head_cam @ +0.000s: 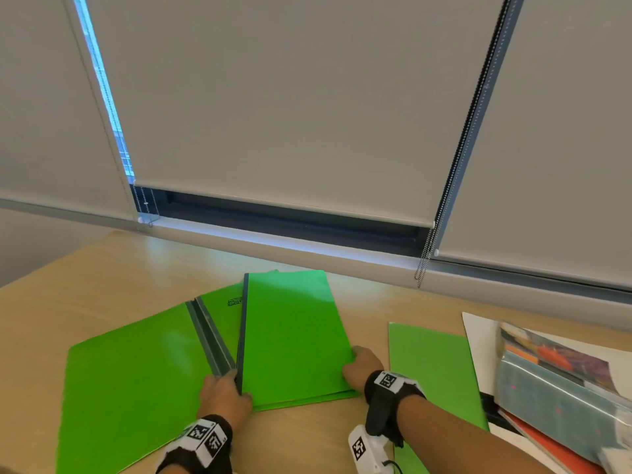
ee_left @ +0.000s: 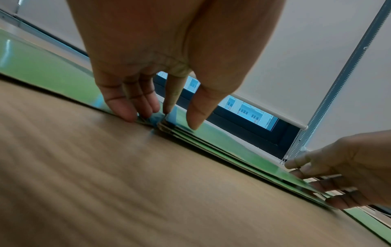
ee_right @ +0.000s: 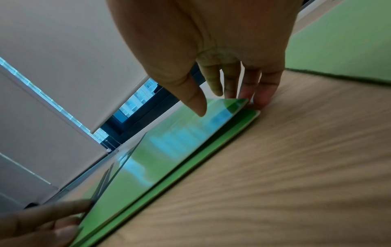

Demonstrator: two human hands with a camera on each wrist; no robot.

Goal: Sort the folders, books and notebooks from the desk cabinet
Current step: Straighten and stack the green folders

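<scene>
A stack of green folders (head_cam: 290, 336) with a dark spine on its left lies in the middle of the wooden desk (head_cam: 85, 285). My left hand (head_cam: 236, 384) pinches the stack's near-left spine corner, fingers (ee_left: 131, 113) beside the spine and thumb on the cover. At the near-right corner, my right hand (head_cam: 354, 362) grips the edge, fingers (ee_right: 262, 98) under the top folder (ee_right: 160, 150) and thumb over it. The top folder is raised slightly off the one beneath. Another green folder (head_cam: 130, 388) with grey spine strips lies partly under the stack on the left.
A single green folder (head_cam: 434, 371) lies flat to the right of the stack. Further right sits a pile of books, magazines and plastic sleeves (head_cam: 554, 388) on white sheets. Roller blinds and a window sill (head_cam: 273, 241) close off the far edge of the desk.
</scene>
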